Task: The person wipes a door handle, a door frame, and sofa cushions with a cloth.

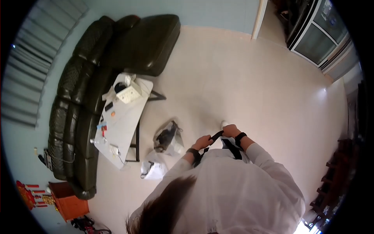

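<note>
Both of my hands are in front of my body, at the lower middle of the view. My left hand [203, 142] is closed around one end of a black strap [216, 136]. The other end of the strap runs into my right hand [230, 131], whose fingers are also closed. Black bands circle both wrists. Below the hands, a white bag or cloth with black straps [232, 148] shows partly, the rest hidden by the white shirt [241, 187].
Two plastic bags, one with dark contents [168, 138] and one white [154, 169], stand on the floor beside a white table [124, 134]. A white box [129, 93] lies on the table. Behind is a dark green sofa [87, 78]. A glass door [315, 39] is at the upper right.
</note>
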Available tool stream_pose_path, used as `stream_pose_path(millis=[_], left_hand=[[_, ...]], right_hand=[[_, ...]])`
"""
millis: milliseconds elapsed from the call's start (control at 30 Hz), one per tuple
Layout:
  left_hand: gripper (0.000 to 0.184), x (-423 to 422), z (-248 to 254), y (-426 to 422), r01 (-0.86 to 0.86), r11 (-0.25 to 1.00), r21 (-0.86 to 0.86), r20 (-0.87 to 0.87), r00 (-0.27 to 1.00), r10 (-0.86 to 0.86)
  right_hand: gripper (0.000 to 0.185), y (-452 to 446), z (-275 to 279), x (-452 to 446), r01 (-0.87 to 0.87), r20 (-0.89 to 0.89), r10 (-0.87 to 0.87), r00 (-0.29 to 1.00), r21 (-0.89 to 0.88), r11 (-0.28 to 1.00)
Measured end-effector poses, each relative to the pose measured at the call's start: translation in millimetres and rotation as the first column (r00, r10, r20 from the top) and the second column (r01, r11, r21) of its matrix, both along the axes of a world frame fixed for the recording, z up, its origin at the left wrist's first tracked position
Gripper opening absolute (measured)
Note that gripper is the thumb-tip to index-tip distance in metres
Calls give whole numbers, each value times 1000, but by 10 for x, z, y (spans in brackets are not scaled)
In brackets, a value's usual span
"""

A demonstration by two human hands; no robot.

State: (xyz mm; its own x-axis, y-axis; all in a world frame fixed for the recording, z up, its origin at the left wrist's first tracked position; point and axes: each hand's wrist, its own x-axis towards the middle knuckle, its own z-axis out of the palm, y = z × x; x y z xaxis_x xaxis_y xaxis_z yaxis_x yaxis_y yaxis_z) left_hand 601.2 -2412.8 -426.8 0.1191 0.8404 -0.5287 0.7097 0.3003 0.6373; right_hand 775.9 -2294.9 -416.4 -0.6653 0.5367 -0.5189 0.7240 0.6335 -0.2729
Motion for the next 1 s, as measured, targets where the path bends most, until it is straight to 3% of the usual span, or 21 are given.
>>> stream_pose_path(millis=[100, 133, 233, 333, 367, 400, 500, 600, 733, 767, 867, 900, 1000], left_hand=[[30, -225, -117, -686, 27, 996, -82, 44, 999, -23], [31, -321, -231, -938, 60, 998, 5, 11, 998, -60], [31, -496, -472, -1559, 74, 987, -141, 255, 966, -36], [32, -441, -494, -2030, -95, 993, -64, 287, 952, 109], [34, -442, -491, -2102, 33, 998, 49, 169, 985, -41], [36, -400, -348, -2149, 83, 995, -56, 141, 987, -75], [34, -260, -222, -2436, 81, 996, -40, 109, 991, -77], [34, -131, -807, -2794, 265, 951, 159, -37, 964, -263], [32, 152, -851, -3433, 405, 902, 147, -100, 914, -394], [30, 232, -881, -3671, 528, 803, 277, -182, 849, -496], [29, 595, -500, -4365, 183, 983, -5, -8, 983, -183], [31, 610, -433, -4478, 293, 955, 34, -69, 954, -290], [31, 676, -117, -4746, 210, 978, 0, -67, 976, -209]], right_hand=[[31, -850, -237, 1, -13, 3, 14, 1000, -109, 994], [32, -1107, -187, -16, -26, -41, 20, 999, -142, 990], [34, -1694, -32, -22, -37, -127, 10, 992, -211, 977], [33, -2094, 137, -66, 9, -205, -34, 978, -124, 992], [31, -2197, 175, -51, 13, -213, -40, 976, -127, 992], [31, -2340, 151, -7, 21, -205, -48, 978, -129, 991], [30, -2694, 70, 174, 17, -181, -36, 983, -103, 995], [32, -3150, -41, 355, 57, -131, -69, 989, -96, 994], [31, -3954, -175, 709, 150, -196, -175, 965, -135, 979], [31, -4181, -181, 810, 176, -195, -201, 960, -137, 975], [31, -4856, -256, 1022, 240, -187, -279, 942, -208, 948], [31, -5076, -258, 1030, 257, -194, -299, 934, -213, 943], [29, -5467, -94, 1173, 298, -217, -332, 918, -176, 938]])
